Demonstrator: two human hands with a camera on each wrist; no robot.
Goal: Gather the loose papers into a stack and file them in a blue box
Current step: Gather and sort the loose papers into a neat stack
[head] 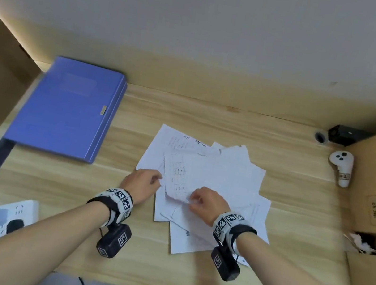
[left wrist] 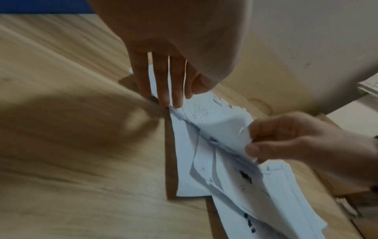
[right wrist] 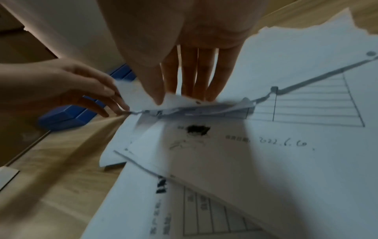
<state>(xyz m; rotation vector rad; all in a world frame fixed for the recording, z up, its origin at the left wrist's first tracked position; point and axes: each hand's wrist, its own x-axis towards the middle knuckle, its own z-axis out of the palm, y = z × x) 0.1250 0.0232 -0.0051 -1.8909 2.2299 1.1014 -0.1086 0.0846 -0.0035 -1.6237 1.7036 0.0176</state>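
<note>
The loose white printed papers (head: 209, 185) are fanned out on the wooden surface (head: 288, 174), just ahead of both sets of fingers. Right hand (head: 206, 204) pinches the near edge of a curled top sheet (head: 179, 178), while the left hand (head: 141, 184) presses its straight fingers (left wrist: 159, 90) on that sheet's left edge. The flat blue plastic file box (head: 68, 107) is well off to the left, lid closed, long side running away, so the left hand is nearer.

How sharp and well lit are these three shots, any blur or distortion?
Head view: evenly lit, edges bowed by the wide lens, flat blue file box slightly soft. Left wrist view: dim, wooden desk motion-smeared. Right wrist view: dim, loose white papers blurred.
</note>
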